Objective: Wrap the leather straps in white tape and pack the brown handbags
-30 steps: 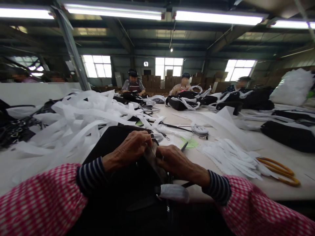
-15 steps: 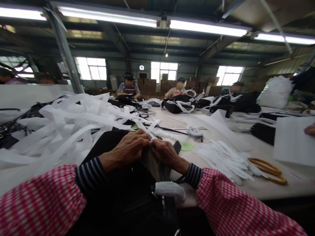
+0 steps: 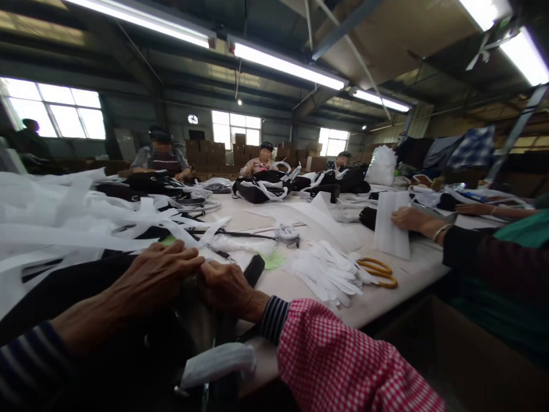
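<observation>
A black bag point(image 3: 128, 366) lies in front of me at the near edge of the table. My left hand point(image 3: 160, 272) is closed on its upper edge, fingers bent over the top. Right beside it, my right hand point(image 3: 227, 286) pinches the same edge, and the two hands touch. What lies under the fingertips is hidden. Below them, a handle wrapped in white material point(image 3: 218, 363) sticks out from the bag, with a metal ring at its end. A dark, flat-ended object point(image 3: 254, 270) lies just beyond my right hand.
White strips point(image 3: 86, 220) are heaped at the left. White gloves point(image 3: 326, 272) and yellow-handled scissors point(image 3: 380, 271) lie to the right. Black bags point(image 3: 257, 189) stand farther back. At the right, a co-worker's hand point(image 3: 412, 220) holds a white foam sheet point(image 3: 389, 229). Other people sit across the table.
The view has swung to the right, bringing the co-worker's arms into sight. Both my hands keep their grip on the bag's edge. The co-worker's foam sheet now appears narrower.
</observation>
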Motion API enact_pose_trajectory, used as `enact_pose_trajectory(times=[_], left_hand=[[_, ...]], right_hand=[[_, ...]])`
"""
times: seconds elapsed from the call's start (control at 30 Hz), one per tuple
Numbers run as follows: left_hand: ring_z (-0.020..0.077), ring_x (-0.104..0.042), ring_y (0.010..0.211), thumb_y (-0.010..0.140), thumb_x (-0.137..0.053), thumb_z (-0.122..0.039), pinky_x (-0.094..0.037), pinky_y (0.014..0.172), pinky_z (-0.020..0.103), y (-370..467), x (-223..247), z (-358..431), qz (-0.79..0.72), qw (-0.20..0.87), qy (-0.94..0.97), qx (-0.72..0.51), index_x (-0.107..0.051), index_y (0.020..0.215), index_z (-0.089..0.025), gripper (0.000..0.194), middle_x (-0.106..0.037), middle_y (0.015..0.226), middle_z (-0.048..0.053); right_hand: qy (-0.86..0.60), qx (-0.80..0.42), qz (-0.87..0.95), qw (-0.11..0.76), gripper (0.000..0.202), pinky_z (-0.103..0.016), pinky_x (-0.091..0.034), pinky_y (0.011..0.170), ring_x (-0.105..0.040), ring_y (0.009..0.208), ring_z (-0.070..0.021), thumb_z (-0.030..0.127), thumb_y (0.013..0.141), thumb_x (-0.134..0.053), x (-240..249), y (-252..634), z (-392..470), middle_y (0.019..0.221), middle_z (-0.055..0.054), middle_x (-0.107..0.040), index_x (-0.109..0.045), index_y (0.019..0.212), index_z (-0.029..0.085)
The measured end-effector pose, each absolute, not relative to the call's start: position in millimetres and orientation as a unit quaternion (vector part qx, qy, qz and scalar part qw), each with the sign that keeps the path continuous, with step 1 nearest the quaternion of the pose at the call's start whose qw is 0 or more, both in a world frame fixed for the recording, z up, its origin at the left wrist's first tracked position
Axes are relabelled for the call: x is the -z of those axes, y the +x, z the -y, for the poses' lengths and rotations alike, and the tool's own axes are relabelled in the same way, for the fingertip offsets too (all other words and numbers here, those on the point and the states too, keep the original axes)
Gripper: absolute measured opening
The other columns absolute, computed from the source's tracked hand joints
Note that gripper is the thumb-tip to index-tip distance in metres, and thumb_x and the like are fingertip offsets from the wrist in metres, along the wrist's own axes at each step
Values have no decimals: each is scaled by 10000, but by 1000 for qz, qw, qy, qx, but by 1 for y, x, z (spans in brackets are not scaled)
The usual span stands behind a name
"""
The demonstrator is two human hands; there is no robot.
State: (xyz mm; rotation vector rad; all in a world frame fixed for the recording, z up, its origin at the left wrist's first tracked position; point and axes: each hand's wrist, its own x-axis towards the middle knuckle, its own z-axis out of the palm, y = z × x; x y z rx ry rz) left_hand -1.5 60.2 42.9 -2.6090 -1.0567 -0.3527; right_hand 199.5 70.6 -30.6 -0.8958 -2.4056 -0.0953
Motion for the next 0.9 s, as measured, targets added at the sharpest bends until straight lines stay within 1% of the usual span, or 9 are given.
enact_pose_trajectory(times=[0.13, 0.23, 0.33, 0.4, 0.5, 0.6, 0.7, 0.83, 0.9], left_hand=[[290, -549, 969, 891, -622, -203, -365, 772, 385, -7, -35, -65, 375, 132, -910, 119, -765, 913, -333, 195, -696, 961, 24], [288, -560, 1099, 907, -673, -345, -417, 852, 374, -19, -23, -76, 373, 80, -912, 152, -798, 956, -398, 144, -714, 1131, 9], [311, -541, 1230, 895, -690, -411, -421, 986, 387, -27, -14, -89, 373, 50, -907, 189, -816, 917, -380, 131, -710, 1255, 5], [311, -549, 1246, 886, -699, -424, -414, 1024, 391, -25, -13, -93, 367, 18, -913, 177, -815, 899, -357, 135, -714, 1280, 7], [286, -589, 1174, 892, -694, -408, -428, 967, 367, -14, -19, -91, 373, -26, -917, 140, -808, 894, -333, 136, -736, 1226, 15], [282, -582, 1133, 915, -661, -399, -413, 894, 365, -2, -22, -82, 404, -27, -906, 121, -800, 896, -333, 156, -737, 1169, 22], [295, -563, 1167, 905, -637, -379, -394, 921, 400, 2, -19, -76, 429, -13, -894, 129, -769, 835, -294, 171, -716, 1204, 22], [304, -571, 1188, 879, -611, -357, -394, 972, 447, -3, -9, -77, 441, 5, -886, 143, -742, 878, -259, 163, -701, 1243, 38], [304, -577, 1192, 892, -593, -388, -404, 976, 452, -6, -5, -80, 441, 7, -886, 146, -739, 895, -258, 196, -698, 1254, 42]], right_hand=[[-344, 5, 893, 289, 148, -305, -391, 658, -627, 864, -223, 295, 1001, -514, 31, 200, -68, 1045, -71, -696, -533, 1116, 203], [-353, -2, 887, 296, 120, -296, -402, 659, -638, 854, -215, 310, 997, -531, 30, 199, -66, 1014, -61, -699, -538, 1059, 207], [-348, -6, 886, 308, 82, -280, -412, 676, -651, 864, -200, 278, 992, -545, 29, 198, -67, 1000, -49, -698, -552, 1027, 204], [-349, -18, 884, 309, 53, -273, -419, 696, -654, 864, -191, 253, 988, -555, 28, 197, -67, 981, -42, -697, -561, 996, 201], [-353, -53, 884, 301, 27, -260, -430, 732, -657, 864, -179, 208, 958, -597, 25, 199, -67, 950, -18, -695, -574, 970, 206], [-346, -78, 889, 291, 86, -247, -431, 739, -657, 868, -168, 152, 919, -631, 13, 207, -66, 942, 2, -698, -597, 973, 210], [-351, -70, 890, 283, 81, -240, -439, 760, -657, 886, -158, 142, 935, -617, -9, 234, -73, 990, -5, -709, -637, 981, 205], [-550, 29, 808, 211, 143, -236, -440, 908, -635, 1032, -149, 210, 1017, -528, -37, 303, -108, 1165, -18, -676, -664, 1062, 216], [-617, 44, 765, 179, 192, -298, -433, 972, -605, 1127, -206, 187, 1013, -498, -40, 343, -132, 1244, -88, -630, -662, 1113, 173]])
